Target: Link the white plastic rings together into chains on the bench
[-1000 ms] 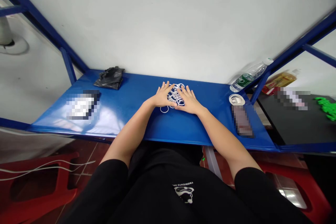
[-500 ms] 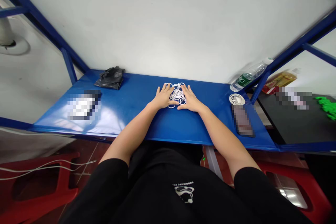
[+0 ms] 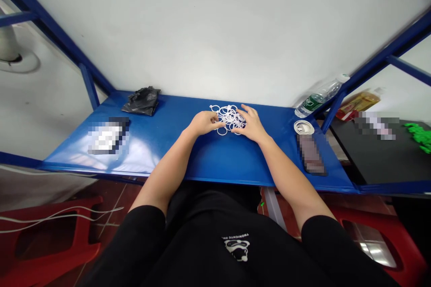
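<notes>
A loose heap of thin white rings (image 3: 232,117), which look like looped cable ties, lies near the back middle of the blue table (image 3: 222,161). My left hand (image 3: 203,123) is at the heap's left edge. Its fingers bend inward and its thumb reaches toward the rings, with a gap between them; I see nothing held. On the other side, my right hand (image 3: 252,126) stays open, fingers spread and fingertips over or touching the rings. Some rings are partly hidden under its fingers.
A crumpled black plastic bag (image 3: 142,101) lies back left, near a blurred-out item (image 3: 108,136). To the right are a water bottle (image 3: 319,97), a white coil (image 3: 303,127) and a blurred dark object (image 3: 310,154). Blue frame bars (image 3: 88,81) rise at both ends.
My hands have moved apart from around the heap, and the rings now lie spread wider to the right. My left fingers have curled from lying stretched out; my right hand has shifted slightly right.
</notes>
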`<action>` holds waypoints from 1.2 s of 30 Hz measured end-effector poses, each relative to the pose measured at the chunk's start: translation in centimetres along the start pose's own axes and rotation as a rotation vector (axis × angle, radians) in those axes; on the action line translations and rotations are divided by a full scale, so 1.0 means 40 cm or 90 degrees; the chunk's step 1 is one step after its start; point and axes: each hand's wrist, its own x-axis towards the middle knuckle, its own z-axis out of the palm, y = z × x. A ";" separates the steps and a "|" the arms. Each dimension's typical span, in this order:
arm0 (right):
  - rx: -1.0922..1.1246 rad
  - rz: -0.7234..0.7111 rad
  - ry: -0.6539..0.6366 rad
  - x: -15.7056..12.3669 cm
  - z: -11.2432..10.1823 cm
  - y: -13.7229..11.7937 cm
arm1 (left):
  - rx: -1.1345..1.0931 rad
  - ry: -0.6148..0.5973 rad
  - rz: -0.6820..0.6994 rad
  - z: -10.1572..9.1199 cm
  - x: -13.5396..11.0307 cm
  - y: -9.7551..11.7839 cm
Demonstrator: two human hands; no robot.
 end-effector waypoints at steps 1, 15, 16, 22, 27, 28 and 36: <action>0.008 0.003 0.028 -0.003 -0.011 -0.008 | -0.014 -0.046 0.000 -0.007 -0.001 -0.008; 0.049 0.009 -0.136 -0.005 0.014 -0.036 | 0.091 -0.017 0.097 0.067 0.012 -0.030; 0.049 0.011 -0.128 -0.004 0.016 -0.031 | 0.091 -0.010 0.105 0.072 0.012 -0.030; 0.063 0.011 -0.090 -0.001 0.022 -0.012 | 0.085 0.012 0.142 0.084 0.010 -0.021; 0.056 -0.007 -0.067 0.000 0.024 -0.009 | 0.071 0.007 0.162 0.090 0.009 -0.016; 0.053 -0.005 -0.062 0.000 0.023 -0.009 | 0.069 0.005 0.167 0.091 0.009 -0.016; 0.057 0.019 -0.056 0.000 0.026 -0.010 | 0.122 0.015 0.157 0.089 0.010 0.004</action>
